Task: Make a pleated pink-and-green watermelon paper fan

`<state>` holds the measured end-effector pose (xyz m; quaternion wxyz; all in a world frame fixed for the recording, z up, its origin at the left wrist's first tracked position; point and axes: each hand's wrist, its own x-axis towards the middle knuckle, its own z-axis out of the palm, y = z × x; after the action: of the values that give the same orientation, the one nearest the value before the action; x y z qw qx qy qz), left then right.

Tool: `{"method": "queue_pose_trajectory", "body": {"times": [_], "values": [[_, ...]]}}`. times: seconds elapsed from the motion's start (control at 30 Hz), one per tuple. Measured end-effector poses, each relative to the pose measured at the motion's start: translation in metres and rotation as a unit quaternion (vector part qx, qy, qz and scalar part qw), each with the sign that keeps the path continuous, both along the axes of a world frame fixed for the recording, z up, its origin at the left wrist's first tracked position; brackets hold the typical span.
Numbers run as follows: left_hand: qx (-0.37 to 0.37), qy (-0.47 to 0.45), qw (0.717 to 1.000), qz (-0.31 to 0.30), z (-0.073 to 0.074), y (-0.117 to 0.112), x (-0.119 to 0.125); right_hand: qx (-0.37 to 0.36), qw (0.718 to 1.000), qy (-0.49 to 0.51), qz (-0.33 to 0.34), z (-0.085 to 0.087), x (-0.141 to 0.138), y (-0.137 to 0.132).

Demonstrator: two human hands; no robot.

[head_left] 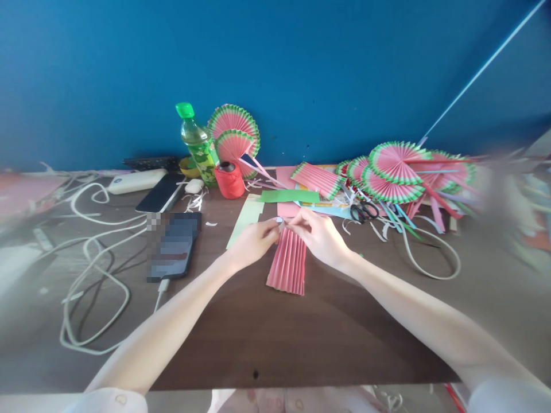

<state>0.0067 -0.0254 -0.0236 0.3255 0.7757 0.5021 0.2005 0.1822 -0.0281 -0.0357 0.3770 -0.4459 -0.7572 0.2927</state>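
A strip of pink paper (289,267), folded into narrow pleats, lies on the table with its wider end towards me. Over its far end my two hands come together, fingertips nearly touching. My left hand (253,244) is closed in a pinch; a small whitish spot shows by its fingertips. Thumb and forefinger of my right hand (322,235) are pressed together just above the pleats. What lies between the fingers is too small to make out. Beyond the hands lie a green paper strip (290,197) and a pale green sheet (244,221).
Scissors (364,211) and several watermelon-coloured paper fans (398,171) lie at the right. At the back stand a green-capped bottle (198,140) and a red thread spool (230,180). A phone (176,246) and looped white cables (92,275) occupy the left.
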Motion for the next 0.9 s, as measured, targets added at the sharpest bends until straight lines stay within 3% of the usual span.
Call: {"method": "queue_pose_trajectory", "body": {"times": [0.2, 0.57, 0.73, 0.8, 0.9], "values": [[-0.022, -0.069, 0.997, 0.014, 0.000, -0.001, -0.001, 0.003, 0.999, -0.048, 0.017, -0.001, -0.001, -0.003], [-0.048, -0.107, 0.993, 0.020, 0.000, -0.001, 0.000, 0.016, 0.993, -0.117, 0.022, -0.002, 0.000, -0.002], [-0.050, -0.170, 0.982, 0.064, -0.001, 0.003, -0.004, 0.030, 0.998, -0.053, 0.031, 0.001, 0.002, -0.002], [-0.040, -0.156, 0.984, 0.079, 0.003, 0.006, -0.007, 0.038, 0.999, -0.022, 0.030, 0.004, 0.003, -0.001], [0.033, -0.041, 0.994, 0.101, 0.008, 0.011, -0.014, 0.023, 1.000, -0.005, 0.003, 0.006, 0.007, 0.006]]}}
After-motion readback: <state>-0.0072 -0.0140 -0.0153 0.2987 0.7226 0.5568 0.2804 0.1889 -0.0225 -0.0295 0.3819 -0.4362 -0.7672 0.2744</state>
